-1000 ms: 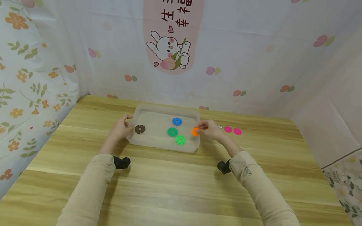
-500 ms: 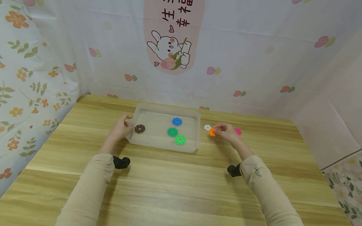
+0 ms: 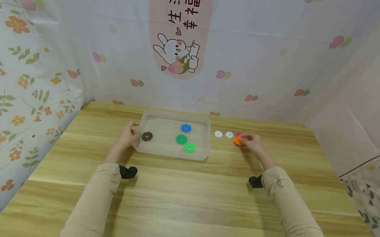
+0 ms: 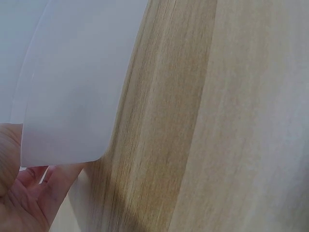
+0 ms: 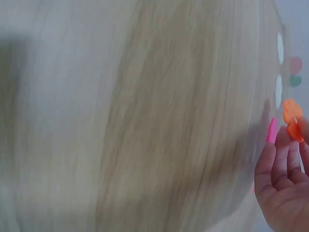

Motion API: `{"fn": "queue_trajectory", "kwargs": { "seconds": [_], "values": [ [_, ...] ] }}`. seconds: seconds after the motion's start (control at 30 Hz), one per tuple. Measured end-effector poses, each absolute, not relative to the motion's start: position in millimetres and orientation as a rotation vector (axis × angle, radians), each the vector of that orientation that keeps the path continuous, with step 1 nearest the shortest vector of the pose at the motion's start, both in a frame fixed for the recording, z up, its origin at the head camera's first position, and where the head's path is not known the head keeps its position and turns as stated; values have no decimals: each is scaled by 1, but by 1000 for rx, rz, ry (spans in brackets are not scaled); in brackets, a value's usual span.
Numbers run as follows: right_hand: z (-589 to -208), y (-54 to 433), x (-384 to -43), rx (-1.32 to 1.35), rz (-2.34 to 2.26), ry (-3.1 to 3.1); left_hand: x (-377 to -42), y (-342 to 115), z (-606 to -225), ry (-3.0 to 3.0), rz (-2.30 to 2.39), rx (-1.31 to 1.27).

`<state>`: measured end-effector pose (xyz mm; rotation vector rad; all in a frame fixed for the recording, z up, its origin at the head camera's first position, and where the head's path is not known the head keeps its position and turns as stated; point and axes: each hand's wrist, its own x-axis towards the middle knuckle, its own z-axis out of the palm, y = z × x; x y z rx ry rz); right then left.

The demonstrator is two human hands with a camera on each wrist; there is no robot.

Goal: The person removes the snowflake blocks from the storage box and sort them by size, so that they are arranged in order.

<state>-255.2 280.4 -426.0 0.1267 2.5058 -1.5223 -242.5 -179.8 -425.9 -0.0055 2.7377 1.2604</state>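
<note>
My left hand point(image 3: 127, 134) grips the left end of a translucent plastic tray point(image 3: 171, 154). The left wrist view shows the thumb and fingers about the tray's end wall point(image 4: 72, 96). Inside lie a brown notched disc point(image 3: 147, 136), a blue one point(image 3: 186, 128), a dark green one point(image 3: 181, 139) and a light green one point(image 3: 189, 148). To the right of the tray, my right hand point(image 3: 253, 143) pinches an orange notched disc point(image 3: 238, 141). Under and behind that disc a pink disc point(image 3: 239, 134) is partly hidden.
Two white notched discs point(image 3: 218, 134) lie in a row between the tray and my right hand. The wooden table point(image 3: 178, 197) reaches back to a printed cloth point(image 3: 246, 56). Black wrist mounts point(image 3: 128, 172) jut inward from both sleeves.
My right hand has moved right, carrying the orange disc from over the tray's right edge past the white discs to the pink one. My left hand has stayed on the tray.
</note>
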Motion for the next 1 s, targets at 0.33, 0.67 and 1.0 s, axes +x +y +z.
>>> {"fn": "queue_trajectory", "kwargs": {
  "seconds": [0.33,0.67,1.0],
  "values": [
    [-429,306,-252,270,-1408,2714,-240,-186,-428,2745,1258,-27],
    [-432,326,-255,433,-1358,2794,-242,-184,-427,2730,1276,-50],
    [-435,332,-263,543,-1291,2853,-244,-181,-429,2763,1281,-37]
  ]
}}
